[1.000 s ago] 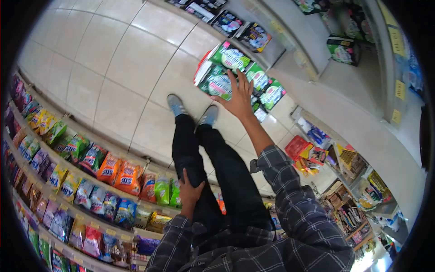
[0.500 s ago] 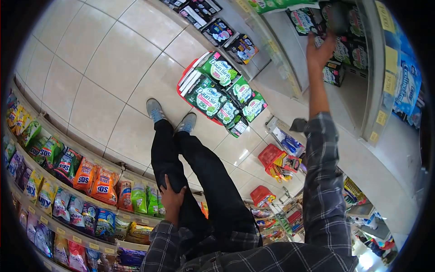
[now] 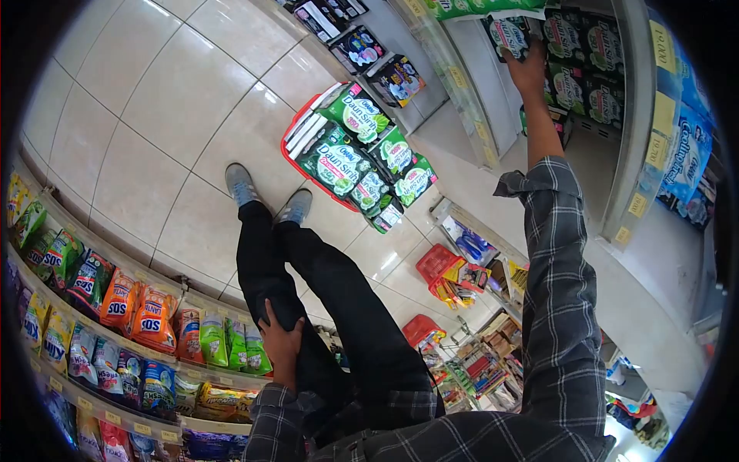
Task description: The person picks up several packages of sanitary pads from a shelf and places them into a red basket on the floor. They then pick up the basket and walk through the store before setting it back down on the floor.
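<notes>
Reaching up and forward, the right hand (image 3: 530,71) lies against a dark green pouch (image 3: 509,35) at the front of a shelf (image 3: 493,135), its fingers spread over the pack's lower edge; whether they are closed around it cannot be told from this angle. The pouch stands among a row of like green pouches (image 3: 581,85) that fills the shelf to the right of it. The left hand (image 3: 279,339) rests flat on the person's left thigh, fingers loosely apart and holding nothing. Down on the tiled floor (image 3: 154,100), just ahead of the grey shoes (image 3: 265,196), sits a red basket (image 3: 304,165) heaped with more green pouches of the same brand, lying at a slant and overlapping one another. Well apart from the right hand, along the left side of the view, runs a rack of snack bags (image 3: 146,316) in orange, green and blue, with yellow price tags under them. Blue packs (image 3: 685,150) hang on the far right beside the shelf's upright edge.
</notes>
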Demonstrator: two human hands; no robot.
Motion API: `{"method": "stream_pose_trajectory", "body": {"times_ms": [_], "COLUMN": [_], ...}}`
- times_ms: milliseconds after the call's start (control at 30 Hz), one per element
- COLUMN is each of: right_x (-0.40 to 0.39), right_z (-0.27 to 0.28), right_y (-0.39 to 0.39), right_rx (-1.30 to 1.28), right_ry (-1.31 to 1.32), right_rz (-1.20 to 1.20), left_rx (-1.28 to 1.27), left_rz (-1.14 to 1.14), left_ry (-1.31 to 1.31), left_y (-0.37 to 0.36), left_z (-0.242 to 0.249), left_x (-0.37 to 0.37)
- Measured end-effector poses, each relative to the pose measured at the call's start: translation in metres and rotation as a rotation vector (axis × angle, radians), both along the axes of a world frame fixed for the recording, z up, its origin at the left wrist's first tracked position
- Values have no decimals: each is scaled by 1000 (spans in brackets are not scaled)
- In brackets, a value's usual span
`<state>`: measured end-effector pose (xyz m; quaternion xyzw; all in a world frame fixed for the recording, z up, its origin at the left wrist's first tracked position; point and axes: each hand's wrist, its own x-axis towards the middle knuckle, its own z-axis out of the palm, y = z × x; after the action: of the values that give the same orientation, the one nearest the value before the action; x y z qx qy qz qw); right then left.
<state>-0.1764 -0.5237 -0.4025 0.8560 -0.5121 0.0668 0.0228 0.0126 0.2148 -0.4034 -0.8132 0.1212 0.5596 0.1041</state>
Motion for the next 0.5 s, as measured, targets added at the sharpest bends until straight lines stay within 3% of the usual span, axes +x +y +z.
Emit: {"method": "stream_pose_trajectory", "body": {"times_ms": [167, 200, 333, 433, 500], "right_x": [5, 21, 36, 34, 21], "right_z": [-4, 8, 13, 10, 5], "right_y": [36, 60, 87, 82, 63], "right_rx": [-178, -176, -251, -523, -442], "right_ry": [58, 154, 208, 346, 278], "right_rz": [23, -139, -248, -63, -83], "left_rx": [2, -2, 17, 7, -11], "left_rz": [6, 2, -17, -42, -48], "left_ry": [12, 10, 11, 12, 8], "left_y": [-6, -6, -5, -3, 1], "left_z": [2, 2, 2, 0, 1], "left_x": [0, 0, 3, 2, 2]}}
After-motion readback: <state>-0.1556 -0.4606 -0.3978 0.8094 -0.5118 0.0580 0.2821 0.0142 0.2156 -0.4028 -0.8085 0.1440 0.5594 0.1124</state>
